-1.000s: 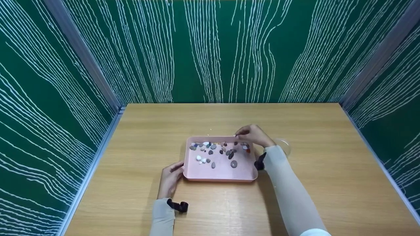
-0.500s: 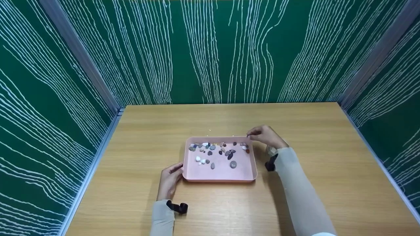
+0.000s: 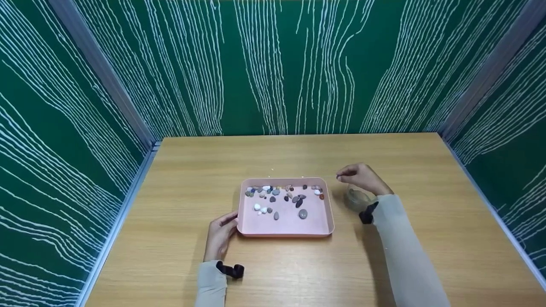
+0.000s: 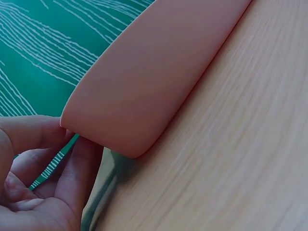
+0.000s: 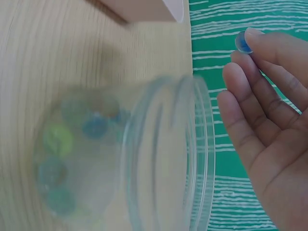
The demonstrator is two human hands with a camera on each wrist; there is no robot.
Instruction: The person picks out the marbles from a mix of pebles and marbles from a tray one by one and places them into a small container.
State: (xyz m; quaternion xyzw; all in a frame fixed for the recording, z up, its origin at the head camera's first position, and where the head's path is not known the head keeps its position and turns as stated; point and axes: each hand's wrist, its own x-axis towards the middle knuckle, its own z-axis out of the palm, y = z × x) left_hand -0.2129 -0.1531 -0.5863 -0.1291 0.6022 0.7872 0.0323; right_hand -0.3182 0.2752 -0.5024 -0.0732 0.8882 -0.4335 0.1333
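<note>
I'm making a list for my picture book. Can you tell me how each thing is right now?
Pink tray: flat on the table, small stones scattered inside.
Stones: loose, mostly at the tray's far side.
Clear cup: uncovered, coloured beads at its bottom.
Blue bead: pinched at the fingertips above the cup.
Right hand: holds the bead.
Left hand: grips the tray's near-left corner.
Table: wooden, carrying tray and cup.

Small blue glass bead (image 5: 242,42), round and shiny, pinched at fingertips above clear jar (image 5: 163,154); jar upright beside pink tray (image 3: 286,228). Green and blue beads blurred inside.
</note>
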